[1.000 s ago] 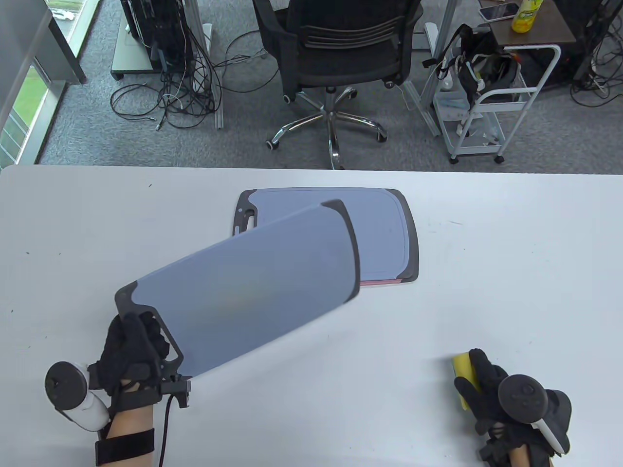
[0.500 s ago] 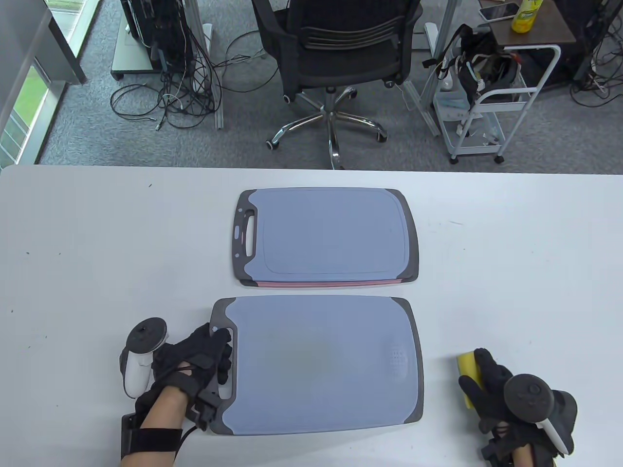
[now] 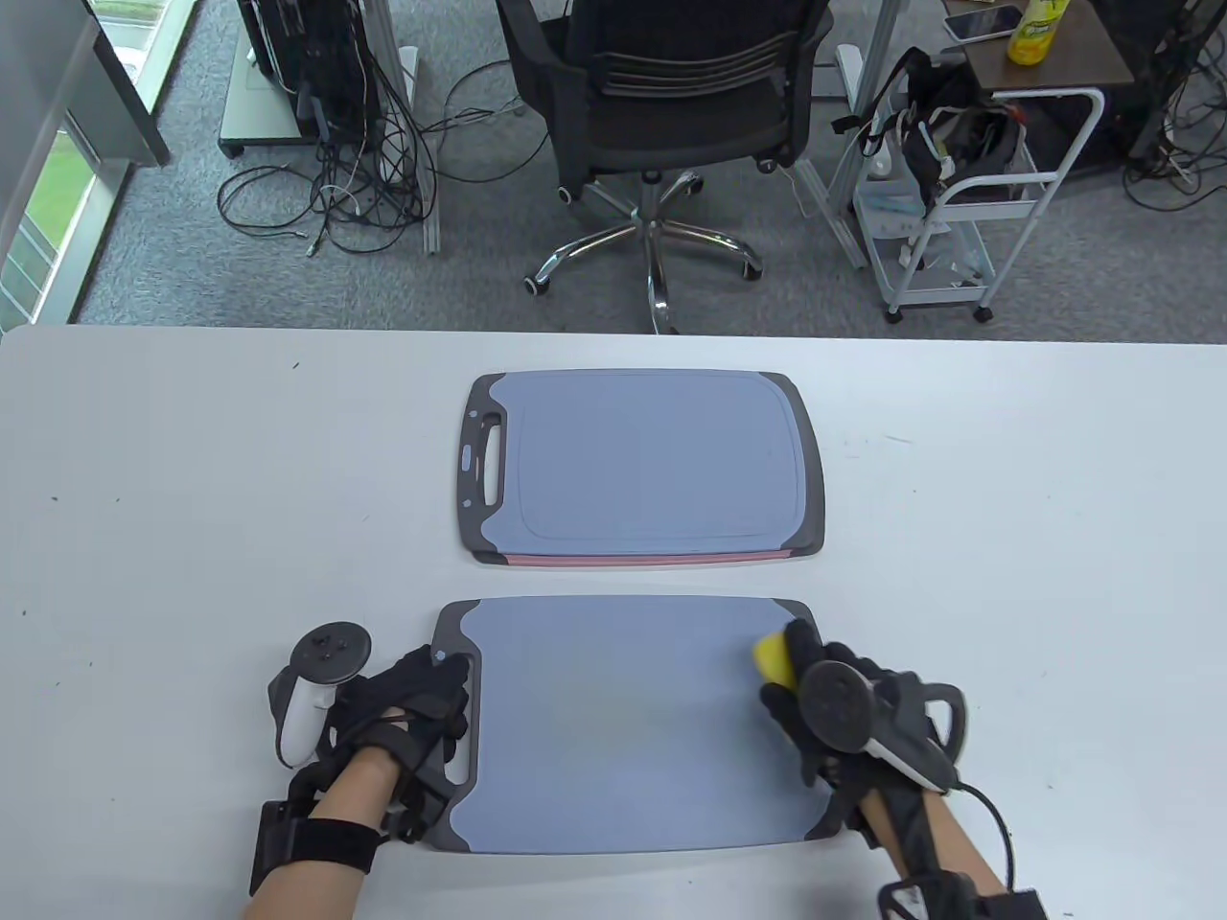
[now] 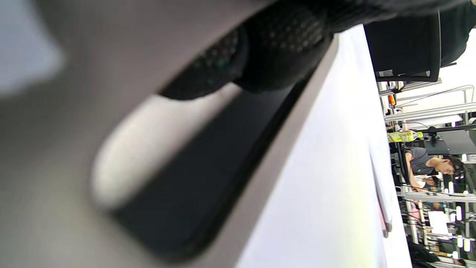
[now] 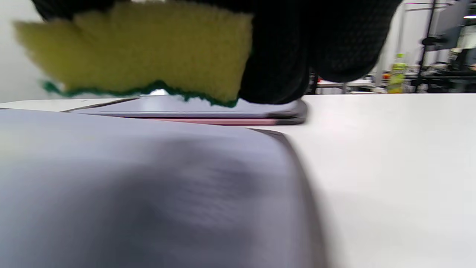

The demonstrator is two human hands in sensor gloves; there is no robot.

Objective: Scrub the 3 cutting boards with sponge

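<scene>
A blue-grey cutting board (image 3: 623,719) with dark ends lies flat near the table's front edge. My left hand (image 3: 443,704) grips its handle end, and in the left wrist view its fingertips (image 4: 282,44) sit at the handle slot. My right hand (image 3: 800,704) holds a yellow sponge (image 3: 773,659) over the board's far right corner. In the right wrist view the sponge (image 5: 148,48), green side down, hovers just above the near board (image 5: 148,186). Behind it lies a stack of two boards (image 3: 642,460), a pink-edged one under the blue-grey one.
The white table (image 3: 1007,527) spreads to both sides of the boards. Beyond its far edge stand a black office chair (image 3: 671,96), a white cart (image 3: 978,192) and loose floor cables (image 3: 326,192).
The left hand lowered the tilted board and laid it flat in front of the stack. The right hand carried the sponge from the table at the right onto the board's far right corner.
</scene>
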